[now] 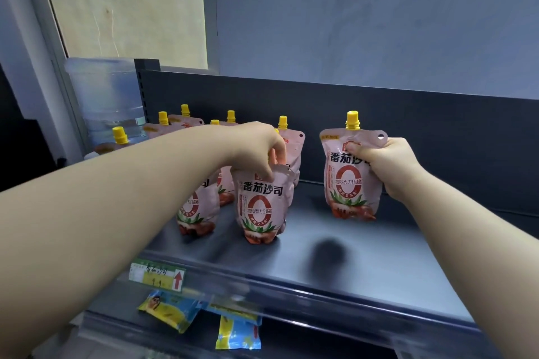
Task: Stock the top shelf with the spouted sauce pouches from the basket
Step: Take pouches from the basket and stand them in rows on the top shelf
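Dark metal top shelf (364,259), grey wall behind. Left hand (256,143) curling over the top of a front pouch (259,207) and pinching it, probably steadying it upright with the label facing out. Right hand (388,163) gripping a second pouch (350,181) by its upper edge, standing it apart to the right, likely starting a new row. Other pouches (186,122) standing behind at left. Basket not showing.

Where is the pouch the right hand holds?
Head view, right of centre: the right pouch stands upright on the top shelf, gripped by the right hand, apart from the front pouch in the left hand.
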A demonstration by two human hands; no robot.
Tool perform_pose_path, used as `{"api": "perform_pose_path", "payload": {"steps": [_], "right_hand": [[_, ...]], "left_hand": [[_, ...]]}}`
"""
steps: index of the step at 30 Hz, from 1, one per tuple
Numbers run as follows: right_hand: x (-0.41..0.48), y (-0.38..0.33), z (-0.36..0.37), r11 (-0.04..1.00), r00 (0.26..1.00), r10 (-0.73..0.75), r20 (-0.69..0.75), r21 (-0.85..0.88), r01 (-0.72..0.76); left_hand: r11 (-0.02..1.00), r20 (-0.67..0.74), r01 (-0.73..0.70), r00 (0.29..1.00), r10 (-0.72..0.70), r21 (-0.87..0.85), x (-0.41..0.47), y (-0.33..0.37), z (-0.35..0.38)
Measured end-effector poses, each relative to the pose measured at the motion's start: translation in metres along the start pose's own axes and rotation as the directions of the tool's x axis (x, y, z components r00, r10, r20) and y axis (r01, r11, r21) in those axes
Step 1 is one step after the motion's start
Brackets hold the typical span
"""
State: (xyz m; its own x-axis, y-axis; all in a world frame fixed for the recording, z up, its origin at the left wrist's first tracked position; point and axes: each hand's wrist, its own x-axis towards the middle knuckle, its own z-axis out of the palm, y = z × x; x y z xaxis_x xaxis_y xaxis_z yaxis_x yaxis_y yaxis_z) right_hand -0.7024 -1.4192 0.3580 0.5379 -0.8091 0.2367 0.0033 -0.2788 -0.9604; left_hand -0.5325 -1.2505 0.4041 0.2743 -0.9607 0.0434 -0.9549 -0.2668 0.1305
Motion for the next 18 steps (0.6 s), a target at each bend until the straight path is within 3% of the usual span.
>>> {"api": "perform_pose_path", "payload": {"steps": [7, 13, 18], "right_hand": [[0.026, 0.0, -0.004, 0.989, 1.0, -0.031, 0.005, -0.146, 0.031], [0.061, 0.009, -0.003, 0.946, 1.0, -0.007, -0.003, -0.325, 0.006], [0.085, 0.019, 0.004, 0.948, 0.999, 0.032, 0.022, -0.317, -0.023]], "left_hand": [[0.992, -0.223, -0.085, 0.969, 0.103, 0.089, -0.002, 0.019, -0.017], [0.989, -0.271, -0.053, 0.958, 0.089, 0.138, 0.008, 0.019, -0.022], [0.992, -0.295, -0.015, 0.954, 0.053, 0.129, 0.015, 0.013, -0.027]]}}
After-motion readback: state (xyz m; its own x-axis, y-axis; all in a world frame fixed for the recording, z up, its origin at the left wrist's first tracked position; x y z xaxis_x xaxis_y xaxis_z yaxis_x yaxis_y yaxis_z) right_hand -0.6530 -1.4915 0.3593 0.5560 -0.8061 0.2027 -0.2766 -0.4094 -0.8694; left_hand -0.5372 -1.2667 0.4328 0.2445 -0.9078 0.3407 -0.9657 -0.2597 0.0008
